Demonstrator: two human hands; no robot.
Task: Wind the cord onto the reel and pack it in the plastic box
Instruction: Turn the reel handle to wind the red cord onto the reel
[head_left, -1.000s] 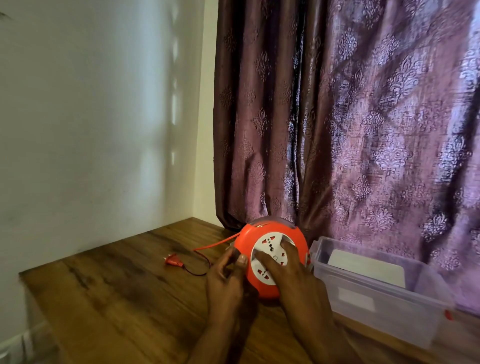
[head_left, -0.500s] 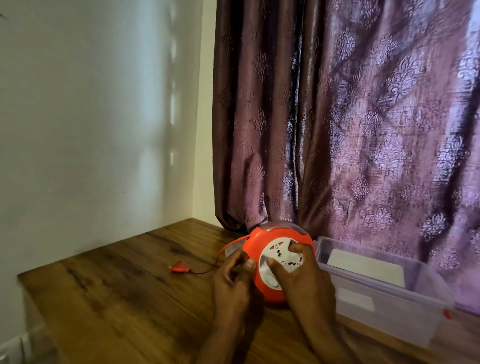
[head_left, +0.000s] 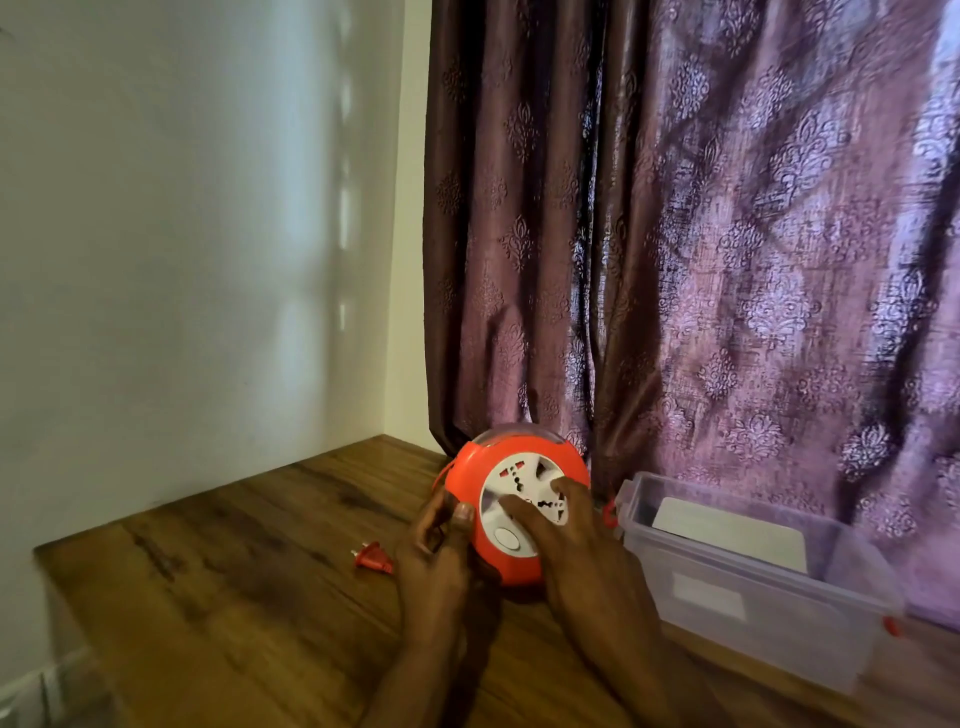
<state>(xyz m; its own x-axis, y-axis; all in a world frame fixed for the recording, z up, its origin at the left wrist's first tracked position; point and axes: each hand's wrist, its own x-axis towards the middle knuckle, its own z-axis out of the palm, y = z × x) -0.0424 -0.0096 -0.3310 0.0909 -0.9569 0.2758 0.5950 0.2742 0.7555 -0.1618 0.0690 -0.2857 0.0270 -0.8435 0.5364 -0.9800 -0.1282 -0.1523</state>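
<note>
One view only, head camera. Clear plastic box (head_left: 748, 587) at 3 o'clock of orange reel (head_left: 511, 499), near it but apart, lid off, standing on wooden table (head_left: 234, 597). Inside the box: one white flat card or sheet (head_left: 727, 530), leaning against the far wall. White blank label (head_left: 709, 597) on the front wall of the box; no legible writing. Red latch (head_left: 889, 623) at the box's near right corner, another red clip (head_left: 609, 512) at its left end.

Reel upright on its edge, white socket face (head_left: 519, 499) toward the camera, round white button at 6 o'clock of that face; no brand readable.

Right hand (head_left: 576, 545) laid on the socket face, fingers (head_left: 524, 506) bent and spread over the sockets, pressing on the face. Left hand (head_left: 434, 551) at 9 o'clock of the reel, thumb (head_left: 462, 517) against the orange rim, fingers curled narrow; thin cord (head_left: 441, 470) visible only at the reel's left edge; grip on it cannot be told. Red plug (head_left: 371, 558) lying loose on the table at 9 o'clock of the left hand, just beside it.

Patterned curtain (head_left: 727, 234) at 12 o'clock behind reel and box.
</note>
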